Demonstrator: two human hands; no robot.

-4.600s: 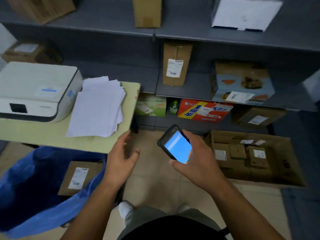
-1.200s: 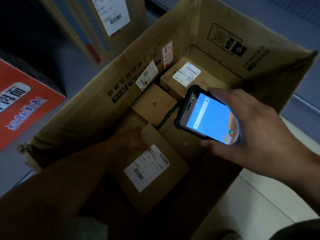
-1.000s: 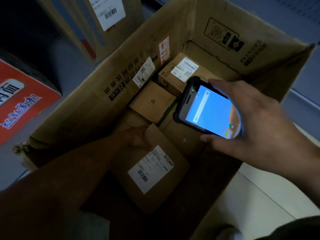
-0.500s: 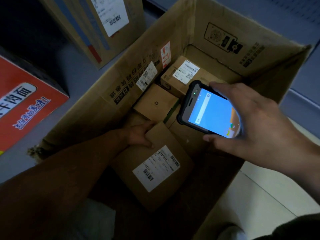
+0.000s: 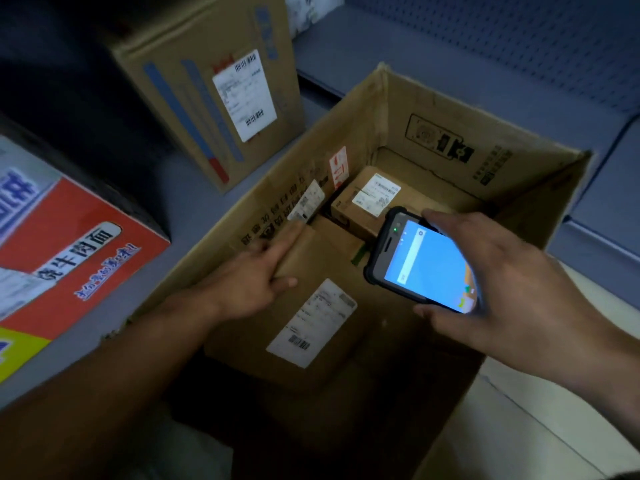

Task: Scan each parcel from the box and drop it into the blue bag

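Note:
A large open cardboard box (image 5: 446,133) stands on the floor and holds several small brown parcels. My left hand (image 5: 249,282) grips the far left edge of a flat brown parcel (image 5: 294,317), thumb on top; its white barcode label faces up. My right hand (image 5: 502,292) holds a black handheld scanner (image 5: 419,261) with a lit blue screen, just above and to the right of that parcel. Another labelled parcel (image 5: 367,206) lies deeper in the box. The blue bag is out of view.
A tall brown carton (image 5: 214,95) with a shipping label stands on the grey shelf behind the box. A red and white printed carton (image 5: 62,251) sits at the left. Pale floor tiles (image 5: 540,427) show at the lower right.
My left hand has lifted the flat parcel higher inside the box, and its label has come nearer to the camera. The scanner in my right hand has stayed in about the same place.

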